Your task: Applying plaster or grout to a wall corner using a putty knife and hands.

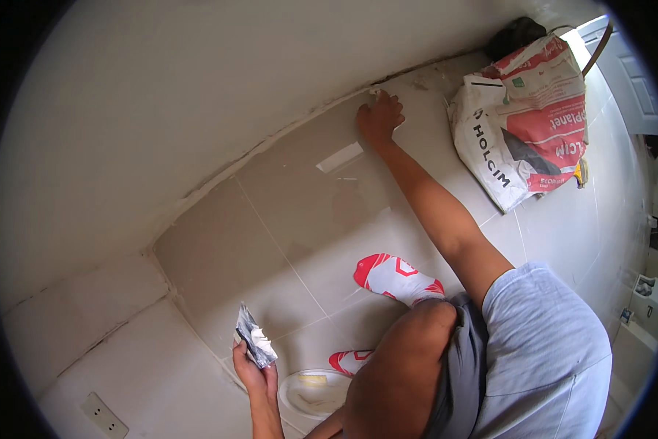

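My left hand (253,372) grips a flat metal plate (248,329) with a peaked lump of white putty (259,340) on it, held up over the floor. My right hand (379,117) reaches far out to the foot of the wall, its fingers curled in at the joint between wall and floor. A small whitish bit shows at its fingertips; what it holds is too small and hidden to name. A ragged whitish seam (219,177) runs along the wall's foot from this hand to the corner at the left.
A large white and red cement bag (523,121) stands right of my right hand, a dark bundle (516,38) behind it. A white tub (289,391) sits beside my socked foot (398,279). A wall socket (103,415) is at the lower left. Pale tiles (270,234) cover the floor.
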`<action>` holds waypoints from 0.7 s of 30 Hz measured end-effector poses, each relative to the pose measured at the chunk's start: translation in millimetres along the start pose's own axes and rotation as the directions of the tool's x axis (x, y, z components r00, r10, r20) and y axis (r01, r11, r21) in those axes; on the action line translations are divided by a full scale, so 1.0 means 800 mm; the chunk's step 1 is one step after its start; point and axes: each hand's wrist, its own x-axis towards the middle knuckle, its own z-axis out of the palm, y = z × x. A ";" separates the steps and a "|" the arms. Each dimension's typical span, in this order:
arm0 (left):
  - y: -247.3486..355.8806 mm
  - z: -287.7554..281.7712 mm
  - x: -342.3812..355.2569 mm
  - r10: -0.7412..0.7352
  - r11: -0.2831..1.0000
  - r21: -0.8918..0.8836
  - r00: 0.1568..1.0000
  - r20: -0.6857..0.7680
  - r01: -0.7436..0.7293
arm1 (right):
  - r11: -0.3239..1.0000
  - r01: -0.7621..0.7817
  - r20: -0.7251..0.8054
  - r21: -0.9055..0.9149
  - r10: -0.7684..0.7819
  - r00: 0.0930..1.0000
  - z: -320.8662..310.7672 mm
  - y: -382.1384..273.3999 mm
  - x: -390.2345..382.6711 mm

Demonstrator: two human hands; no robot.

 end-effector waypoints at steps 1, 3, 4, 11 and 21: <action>0.000 -0.003 0.002 -0.002 1.000 -0.012 1.000 0.002 0.002 | 0.999 -0.046 0.025 -0.028 0.047 0.999 0.000 -0.002 0.004; 0.001 -0.005 0.000 -0.001 1.000 -0.019 1.000 -0.006 0.001 | 0.994 -0.090 0.048 -0.056 0.093 0.995 0.001 -0.007 0.007; 0.002 -0.005 0.000 -0.001 1.000 -0.024 1.000 -0.013 0.001 | 0.992 -0.080 0.042 -0.092 0.085 0.996 0.002 -0.008 0.007; 0.002 -0.002 -0.002 0.013 1.000 -0.002 1.000 -0.014 -0.013 | 0.987 0.050 0.103 -0.153 -0.035 0.994 0.013 -0.053 -0.037; 0.000 -0.021 0.002 0.014 0.997 -0.073 0.998 -0.055 -0.018 | 0.990 -0.087 0.121 -0.114 0.100 0.988 0.008 -0.022 -0.010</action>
